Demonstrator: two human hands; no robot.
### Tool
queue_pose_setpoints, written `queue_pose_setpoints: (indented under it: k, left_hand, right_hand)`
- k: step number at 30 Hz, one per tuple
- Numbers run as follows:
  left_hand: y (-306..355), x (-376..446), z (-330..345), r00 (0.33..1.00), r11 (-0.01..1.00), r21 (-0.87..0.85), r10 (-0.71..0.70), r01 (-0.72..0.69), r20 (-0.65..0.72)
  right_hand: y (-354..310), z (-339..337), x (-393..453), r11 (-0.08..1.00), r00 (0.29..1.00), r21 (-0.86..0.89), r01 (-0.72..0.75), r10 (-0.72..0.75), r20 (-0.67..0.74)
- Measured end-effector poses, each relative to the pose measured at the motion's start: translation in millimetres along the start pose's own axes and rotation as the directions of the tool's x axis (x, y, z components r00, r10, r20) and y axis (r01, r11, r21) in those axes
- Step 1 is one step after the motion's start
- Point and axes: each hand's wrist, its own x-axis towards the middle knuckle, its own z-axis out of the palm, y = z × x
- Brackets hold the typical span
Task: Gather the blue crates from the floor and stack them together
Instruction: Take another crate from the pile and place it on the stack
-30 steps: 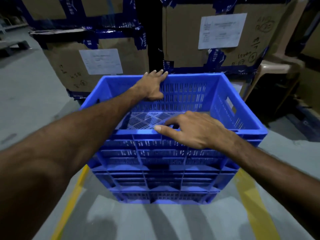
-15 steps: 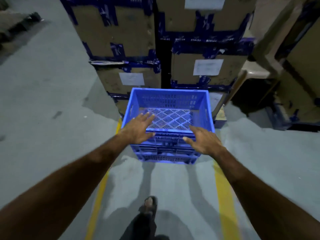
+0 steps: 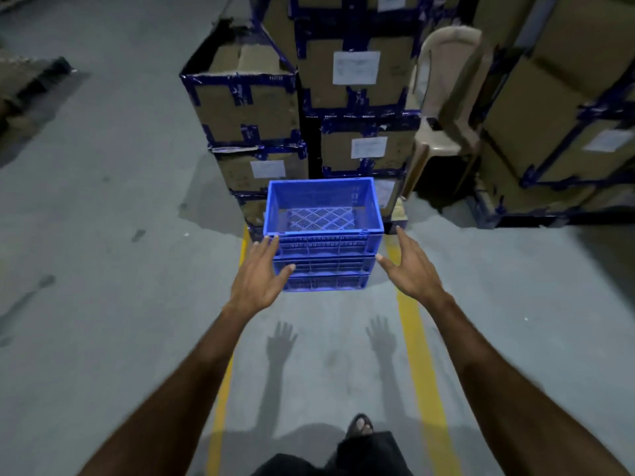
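Note:
A stack of blue crates (image 3: 324, 250), nested one in another, stands on the grey floor between two yellow lines, close against cardboard boxes. The top crate is empty, and its slotted bottom shows. My left hand (image 3: 263, 274) hovers in front of the stack's left corner with fingers spread and straight, holding nothing. My right hand (image 3: 409, 267) is held out to the right of the stack, fingers spread, apart from the crates.
Taped cardboard boxes (image 3: 247, 108) are piled behind the stack and along the right. A beige plastic chair (image 3: 443, 97) stands between the piles. Two yellow floor lines (image 3: 417, 355) run toward me. My sandalled foot (image 3: 359, 426) shows at the bottom.
Both hands have left the top crate's rim and drawn back, fingers spread. The view has risen and pulled away, so the stack now looks smaller and farther off.

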Motion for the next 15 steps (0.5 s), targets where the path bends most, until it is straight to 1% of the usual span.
queue_pose_setpoints:
  k: [2, 4, 7, 9, 11, 13, 15]
  left_hand:
    - [-11.6, -33.7, 13.2, 0.999, 0.997, -0.077, -0.026, 0.029, 0.043]
    - [-23.6, -64.9, 22.7, 0.997, 0.995, -0.096, -0.024, 0.032, 0.078]
    - [-26.8, -110.7, 15.2, 0.998, 0.994, -0.104, -0.022, 0.028, 0.061]
    - [-30.1, -132.4, 8.4, 0.999, 0.993, -0.116, 0.013, -0.009, 0.032]
    - [-35.7, -150.3, 0.5, 0.997, 0.990, -0.123, 0.078, -0.074, 0.027]
    - [-39.1, -167.5, -5.7, 0.991, 0.986, -0.109, 0.127, -0.123, 0.037]
    - [-36.4, -186.6, -11.2, 0.989, 0.985, -0.105, 0.140, -0.135, 0.043]
  right_hand:
    - [-3.6, 4.0, -32.0, 0.999, 0.999, 0.016, -0.039, 0.039, -0.037]
    - [-5.4, 13.5, -66.6, 0.995, 0.993, 0.042, -0.092, 0.094, -0.066]
    - [-16.1, 29.1, -124.7, 0.982, 0.980, 0.099, -0.160, 0.170, -0.105]
    - [-25.2, 37.1, -161.9, 0.970, 0.966, 0.145, -0.196, 0.216, -0.145]
    - [-33.0, 43.1, -198.2, 0.960, 0.949, 0.168, -0.224, 0.254, -0.186]
    - [-37.7, 46.6, -231.9, 0.950, 0.932, 0.173, -0.260, 0.294, -0.214]
    - [-39.6, 47.6, -263.7, 0.943, 0.919, 0.161, -0.292, 0.323, -0.224]
